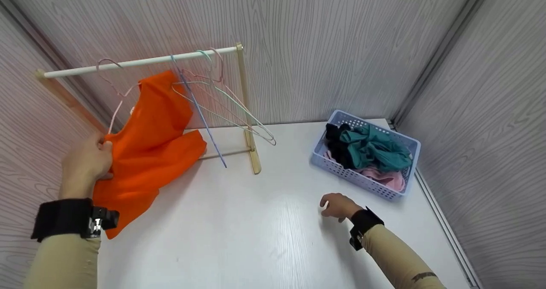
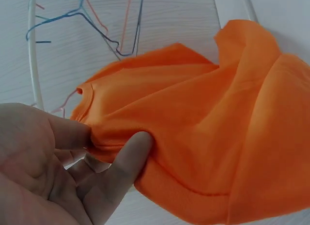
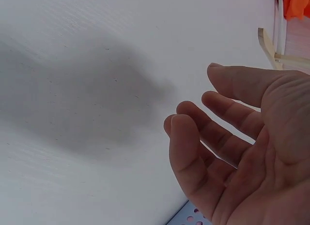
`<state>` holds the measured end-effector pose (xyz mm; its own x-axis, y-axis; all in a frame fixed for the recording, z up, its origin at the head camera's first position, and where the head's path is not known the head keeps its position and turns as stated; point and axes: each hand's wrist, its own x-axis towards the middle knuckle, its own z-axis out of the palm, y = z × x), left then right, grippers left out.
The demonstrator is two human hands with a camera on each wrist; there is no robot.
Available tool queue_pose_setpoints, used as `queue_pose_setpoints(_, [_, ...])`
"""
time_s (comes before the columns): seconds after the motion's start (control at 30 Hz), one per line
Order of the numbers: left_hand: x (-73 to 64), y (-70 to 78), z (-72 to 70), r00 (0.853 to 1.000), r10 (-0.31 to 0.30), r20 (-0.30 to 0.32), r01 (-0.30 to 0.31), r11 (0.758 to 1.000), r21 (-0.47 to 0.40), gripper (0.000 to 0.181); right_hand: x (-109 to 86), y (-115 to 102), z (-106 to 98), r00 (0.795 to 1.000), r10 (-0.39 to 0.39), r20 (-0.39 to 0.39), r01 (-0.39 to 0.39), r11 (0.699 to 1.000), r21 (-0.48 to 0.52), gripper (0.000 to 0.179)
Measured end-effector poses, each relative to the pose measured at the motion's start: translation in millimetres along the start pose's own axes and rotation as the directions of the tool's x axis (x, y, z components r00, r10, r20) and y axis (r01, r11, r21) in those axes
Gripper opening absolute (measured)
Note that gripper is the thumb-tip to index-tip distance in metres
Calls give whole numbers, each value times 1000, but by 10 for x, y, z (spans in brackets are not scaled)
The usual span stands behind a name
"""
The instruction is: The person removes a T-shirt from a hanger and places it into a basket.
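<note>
An orange garment (image 1: 149,152) hangs on a pink hanger (image 1: 116,114) at the left part of the rack's white rod. My left hand (image 1: 87,159) pinches the garment's edge beside the hanger's lower end. In the left wrist view, thumb and fingers of the left hand (image 2: 72,172) grip the orange cloth (image 2: 193,118) near its neckline. My right hand (image 1: 340,206) hovers over the white table with nothing in it, below the basket. Its fingers are loosely bent in the right wrist view, where the right hand (image 3: 232,133) shows its palm.
A blue hanger (image 1: 198,108), a green hanger (image 1: 239,103) and another pink hanger (image 1: 221,67) hang farther right on the rod (image 1: 149,61). At the right stands a lilac perforated basket (image 1: 354,177) with teal (image 1: 377,148), black and pink clothes. Walls enclose the table.
</note>
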<state>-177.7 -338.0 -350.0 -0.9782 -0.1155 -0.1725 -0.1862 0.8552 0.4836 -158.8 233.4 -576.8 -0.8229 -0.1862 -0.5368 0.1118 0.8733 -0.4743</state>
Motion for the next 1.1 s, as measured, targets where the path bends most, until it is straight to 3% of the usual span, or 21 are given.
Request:
queue_pose_setpoints(0.13, [-11, -85, 8, 999, 28, -33, -25, 995, 98, 45, -8, 19, 11, 1000, -2, 9, 2, 1000, -1, 31])
queue_pose_setpoints(0.37, [-23, -206, 11, 1000, -2, 24, -1, 988, 158, 49, 19, 69, 55, 1000, 22, 6, -22, 1000, -1, 27])
queue_pose_setpoints(0.67, [-21, -300, 83, 997, 64, 51, -75, 967, 243, 34, -39, 46, 47, 1000, 9, 19, -9, 1000, -27, 27])
queue_pose_setpoints(0.87, [17, -239, 142, 985, 121, 126, -151, 951, 270, 33, -35, 63, 48, 1000, 21, 2, -21, 999, -26, 26])
queue_pose_setpoints(1.1, [44, -33, 199, 964, 179, 196, -221, 950, 222, 33, -62, 25, -16, 1000, -5, 5, 5, 1000, -7, 29])
